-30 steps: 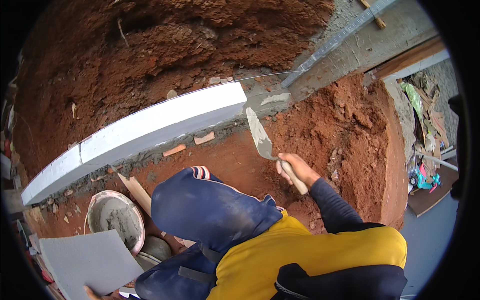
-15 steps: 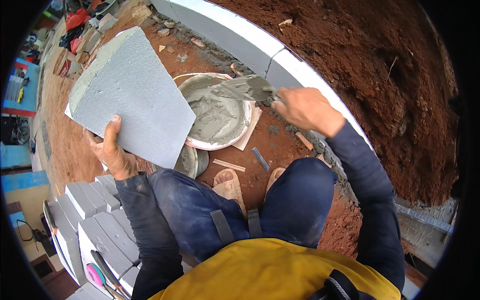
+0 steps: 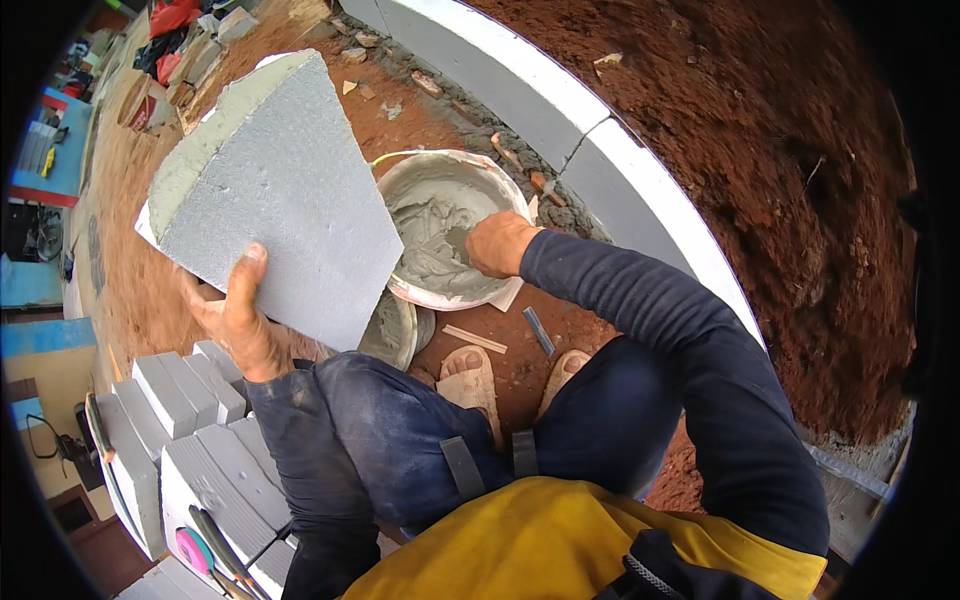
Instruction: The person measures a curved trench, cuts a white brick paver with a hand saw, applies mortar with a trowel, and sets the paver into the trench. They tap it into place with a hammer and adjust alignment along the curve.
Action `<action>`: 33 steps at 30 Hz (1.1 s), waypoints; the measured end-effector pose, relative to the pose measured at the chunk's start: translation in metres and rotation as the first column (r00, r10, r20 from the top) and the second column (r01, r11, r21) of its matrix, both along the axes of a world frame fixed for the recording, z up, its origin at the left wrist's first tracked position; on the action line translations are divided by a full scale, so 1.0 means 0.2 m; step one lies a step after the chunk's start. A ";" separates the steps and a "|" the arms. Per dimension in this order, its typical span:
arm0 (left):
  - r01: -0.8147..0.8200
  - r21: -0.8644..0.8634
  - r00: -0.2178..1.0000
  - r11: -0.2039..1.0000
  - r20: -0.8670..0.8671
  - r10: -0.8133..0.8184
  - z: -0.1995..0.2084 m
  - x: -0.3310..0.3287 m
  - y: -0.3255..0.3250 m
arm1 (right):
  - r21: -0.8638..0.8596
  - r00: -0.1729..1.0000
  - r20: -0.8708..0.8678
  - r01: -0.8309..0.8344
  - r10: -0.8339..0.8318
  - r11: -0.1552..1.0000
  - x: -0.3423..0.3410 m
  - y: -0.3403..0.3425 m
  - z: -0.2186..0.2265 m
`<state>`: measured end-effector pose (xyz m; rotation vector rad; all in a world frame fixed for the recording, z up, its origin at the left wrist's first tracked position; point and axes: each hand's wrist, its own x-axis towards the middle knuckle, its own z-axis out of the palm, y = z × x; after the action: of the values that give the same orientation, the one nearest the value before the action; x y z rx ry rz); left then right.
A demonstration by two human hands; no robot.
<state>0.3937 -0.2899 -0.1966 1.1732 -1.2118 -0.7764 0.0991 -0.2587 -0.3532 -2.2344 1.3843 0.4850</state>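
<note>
Several grey blocks [image 3: 222, 478] sit near the left hand [image 3: 238, 318].

Room lies over red-brown soil [image 3: 415, 130] between the pale-grey rectangular block [image 3: 285, 200] and the long white-topped wall [image 3: 625, 190]; block and right hand [image 3: 497, 243] narrow the way into the round white bucket [image 3: 503, 184].

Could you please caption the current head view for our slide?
Left hand holds a grey block; right hand is at a mortar bucket.
</note>
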 end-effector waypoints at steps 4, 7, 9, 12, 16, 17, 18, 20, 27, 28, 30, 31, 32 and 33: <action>0.048 -0.053 0.999 0.997 -0.015 -0.049 -0.02 0.00 0.01 | 0.399 0.818 0.030 0.517 -0.574 0.757 -0.17 0.05 0.11; 0.138 -0.113 0.986 0.984 -0.083 -0.147 -0.06 0.06 0.02 | 0.535 0.662 0.233 0.524 -0.712 0.662 -0.38 0.24 0.16; 0.098 -0.093 0.994 0.991 -0.036 -0.101 -0.07 0.10 0.02 | 0.527 0.557 0.297 0.582 -0.776 0.619 -0.50 0.46 0.19; 0.108 0.250 0.964 0.962 -0.264 -0.040 -0.06 0.10 0.01 | 0.505 0.289 0.495 0.671 -0.820 0.542 -0.65 0.96 0.18; 0.248 -0.243 0.967 0.938 0.012 -0.253 -0.05 -0.01 -0.04 | 0.251 0.144 0.564 0.908 -0.813 0.335 -0.69 1.81 0.18; 0.208 -0.154 0.975 0.966 -0.049 -0.217 -0.05 -0.03 -0.04 | 0.241 0.067 0.491 0.948 -0.868 0.209 -0.67 2.02 0.21; 0.220 -0.140 0.974 0.965 -0.024 -0.225 -0.05 -0.05 -0.07 | 0.217 0.011 0.475 0.968 -0.880 0.129 -0.59 2.22 0.27; 0.200 -0.128 0.980 0.971 0.040 -0.197 -0.07 -0.07 -0.09 | 0.225 -0.157 0.258 0.969 -0.953 -0.099 -0.48 2.60 0.41; 0.416 -0.393 0.908 0.820 0.226 -0.352 -0.18 -0.12 -0.22 | -0.209 -0.520 -0.067 0.842 -0.851 -0.498 -0.31 3.49 0.69; 0.475 -0.519 0.871 0.711 0.394 -0.295 -0.19 -0.13 -0.23 | -0.296 -0.494 -0.085 0.842 -0.865 -0.451 -0.36 3.54 0.64; 0.455 -0.507 0.881 0.732 0.376 -0.287 -0.18 -0.15 -0.23 | -0.317 -0.461 -0.179 0.863 -0.869 -0.392 -0.49 3.57 0.46; 0.390 -0.363 0.920 0.846 0.197 -0.339 -0.17 -0.16 -0.20 | -0.318 -0.475 -0.198 0.858 -0.857 -0.403 -0.54 3.55 0.35; 0.344 -0.187 0.937 0.920 0.009 -0.348 -0.15 -0.17 -0.17 | -0.317 -0.492 -0.219 0.853 -0.843 -0.415 -0.57 3.53 0.23; 0.361 -0.198 0.931 0.911 0.017 -0.365 -0.14 -0.19 -0.14 | -0.349 -0.463 -0.218 0.859 -0.859 -0.374 -0.59 3.52 0.13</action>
<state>0.3560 -0.3179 -0.2238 0.7821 -1.4777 -0.9157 -0.0184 0.4448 -0.3273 0.0949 2.8102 0.1999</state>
